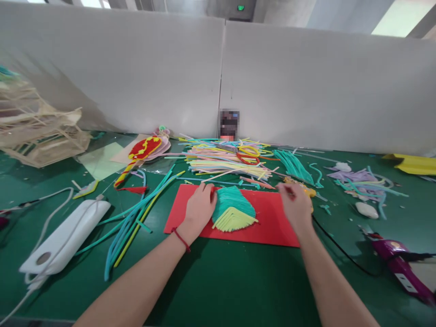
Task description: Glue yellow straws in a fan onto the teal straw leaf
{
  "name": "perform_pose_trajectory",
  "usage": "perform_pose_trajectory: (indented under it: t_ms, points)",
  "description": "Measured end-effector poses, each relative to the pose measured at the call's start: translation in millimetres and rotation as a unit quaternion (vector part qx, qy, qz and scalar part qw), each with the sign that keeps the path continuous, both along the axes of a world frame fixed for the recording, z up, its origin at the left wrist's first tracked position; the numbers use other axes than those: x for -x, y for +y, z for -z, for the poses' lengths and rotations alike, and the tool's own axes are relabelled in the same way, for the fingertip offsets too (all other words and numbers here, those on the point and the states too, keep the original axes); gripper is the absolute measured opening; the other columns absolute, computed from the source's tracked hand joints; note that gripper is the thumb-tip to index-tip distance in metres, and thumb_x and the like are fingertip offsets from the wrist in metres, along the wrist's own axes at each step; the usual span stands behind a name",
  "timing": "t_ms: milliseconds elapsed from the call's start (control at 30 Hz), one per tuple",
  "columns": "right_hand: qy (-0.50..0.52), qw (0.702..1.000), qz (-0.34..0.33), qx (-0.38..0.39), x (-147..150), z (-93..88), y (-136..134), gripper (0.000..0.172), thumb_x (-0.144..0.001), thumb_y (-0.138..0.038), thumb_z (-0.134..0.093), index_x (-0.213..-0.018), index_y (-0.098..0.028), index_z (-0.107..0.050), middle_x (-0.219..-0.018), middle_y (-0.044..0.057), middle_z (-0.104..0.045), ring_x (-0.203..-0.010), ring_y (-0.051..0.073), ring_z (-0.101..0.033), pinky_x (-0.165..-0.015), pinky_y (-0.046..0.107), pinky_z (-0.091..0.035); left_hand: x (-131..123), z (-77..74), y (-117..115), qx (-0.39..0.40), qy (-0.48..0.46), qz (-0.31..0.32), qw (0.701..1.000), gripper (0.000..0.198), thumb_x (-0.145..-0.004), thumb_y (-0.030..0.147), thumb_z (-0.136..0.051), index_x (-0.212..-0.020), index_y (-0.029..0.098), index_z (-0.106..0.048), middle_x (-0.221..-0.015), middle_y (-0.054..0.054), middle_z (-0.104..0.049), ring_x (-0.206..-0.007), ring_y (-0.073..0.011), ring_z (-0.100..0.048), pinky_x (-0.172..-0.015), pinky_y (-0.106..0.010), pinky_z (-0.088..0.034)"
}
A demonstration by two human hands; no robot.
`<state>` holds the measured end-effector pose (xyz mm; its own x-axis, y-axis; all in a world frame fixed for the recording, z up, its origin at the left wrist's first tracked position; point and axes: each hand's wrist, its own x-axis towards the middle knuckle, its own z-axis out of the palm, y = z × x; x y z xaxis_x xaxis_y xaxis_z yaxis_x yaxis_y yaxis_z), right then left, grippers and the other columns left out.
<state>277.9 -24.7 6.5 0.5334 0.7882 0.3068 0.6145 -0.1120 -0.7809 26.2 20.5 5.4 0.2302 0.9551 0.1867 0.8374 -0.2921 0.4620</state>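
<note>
A red board [272, 222] lies on the table, bearing a rounded piece of teal pipe cleaners [235, 197] with a fan of yellow-green strips [235, 219] at its lower part. My left hand [200, 206] rests on the board, its bent fingers and thumb gripping the piece's left edge. Over the board's right end is my right hand [295, 202], slightly blurred, fingertips pinched together; what they hold is too small to make out. An orange pointed stick [258, 182] lies just left of those fingertips. Partly behind the right hand sits a yellow-orange tool [309, 192] with a black cord.
Pipe cleaners [228, 163] are heaped behind the board, with scissors [248, 156] on top. A teal bundle [295, 165] lies right of them. Loose strips [136, 218] and a white power strip [68, 236] lie left. A purple glue gun [398, 263] is at right.
</note>
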Motion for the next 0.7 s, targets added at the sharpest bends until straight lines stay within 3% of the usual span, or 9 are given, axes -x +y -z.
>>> perform_pose_trajectory:
  t_ms: [167,333,467,700]
  points:
    - [-0.054,0.98,0.151,0.117,-63.7,-4.8,-11.9,0.023,-0.074,-0.036,-0.053,-0.084,-0.017,-0.058,-0.091,0.018,-0.063,-0.095,0.033,-0.058,-0.085,0.048,-0.042,0.8,4.1,3.5,-0.014,-0.042,0.031,0.999,0.022,-0.089,0.017,-0.046,-0.107,0.017,-0.059,-0.111,-0.012,-0.062,-0.103,-0.0251,-0.058,-0.086,-0.037,-0.046]
    - [-0.062,0.95,0.195,0.235,-79.9,15.7,-13.3,0.026,-0.069,-0.045,-0.059,-0.077,-0.021,-0.055,-0.08,0.018,-0.065,-0.085,0.038,-0.062,-0.071,0.052,-0.046,0.3,11.0,6.6,-0.036,-0.074,0.058,0.995,0.025,-0.086,0.015,-0.048,-0.109,0.017,-0.059,-0.111,-0.011,-0.063,-0.108,-0.0259,-0.056,-0.093,-0.043,-0.044]
    - [-0.081,0.952,0.182,0.234,-75.5,28.1,-7.9,0.029,-0.077,-0.047,-0.049,-0.084,-0.019,-0.055,-0.088,0.02,-0.065,-0.091,0.037,-0.063,-0.075,0.05,-0.047,1.0,15.0,8.3,-0.045,-0.081,0.076,0.993,0.028,-0.085,0.012,-0.048,-0.11,0.017,-0.057,-0.11,-0.011,-0.062,-0.107,-0.0249,-0.056,-0.094,-0.043,-0.044]
    - [-0.052,0.966,0.172,0.187,-80.0,30.9,-14.8,0.029,-0.081,-0.047,-0.045,-0.083,-0.019,-0.052,-0.081,0.019,-0.065,-0.084,0.033,-0.064,-0.07,0.044,-0.048,1.5,16.6,8.7,-0.045,-0.061,0.103,0.992,0.031,-0.084,0.007,-0.046,-0.111,0.016,-0.057,-0.115,-0.011,-0.06,-0.11,-0.0221,-0.055,-0.097,-0.037,-0.044]
